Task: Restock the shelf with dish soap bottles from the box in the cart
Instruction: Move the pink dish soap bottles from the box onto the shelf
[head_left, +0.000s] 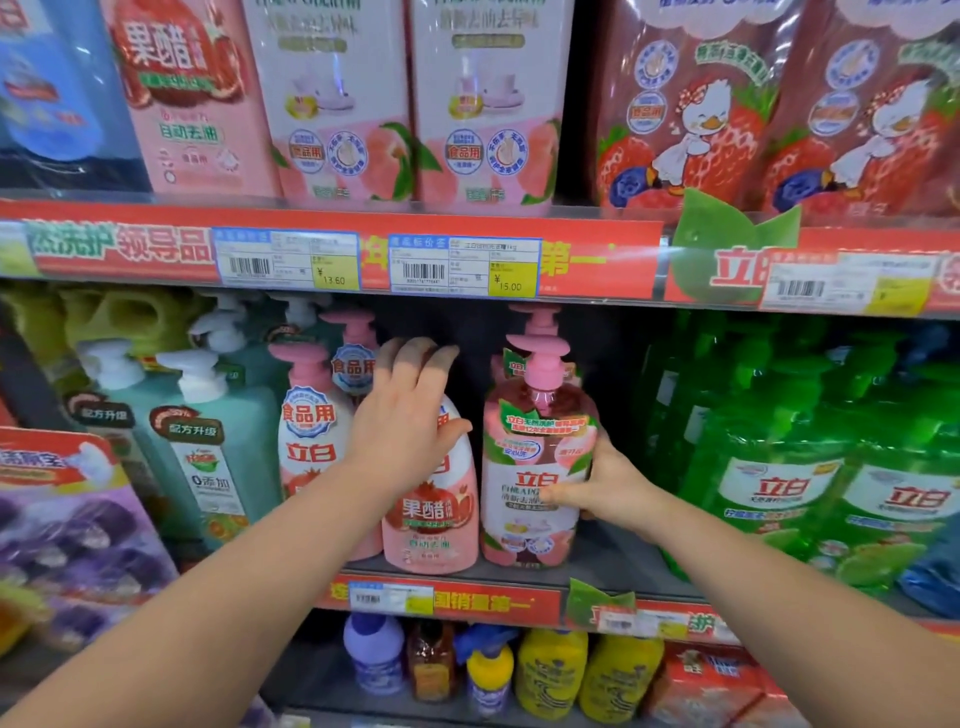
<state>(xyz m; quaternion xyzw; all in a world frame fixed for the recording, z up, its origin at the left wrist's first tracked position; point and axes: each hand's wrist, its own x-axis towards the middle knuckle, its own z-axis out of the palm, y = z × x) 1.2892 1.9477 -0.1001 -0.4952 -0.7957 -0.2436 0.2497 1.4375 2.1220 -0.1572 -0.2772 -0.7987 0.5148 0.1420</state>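
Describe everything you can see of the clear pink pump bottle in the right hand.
The bottle stands upright on the middle shelf. Its body looks like clear plastic holding reddish liquid, topped by a pink pump, with a white and peach label bearing red characters. The right hand grips its right side, thumb across the label.
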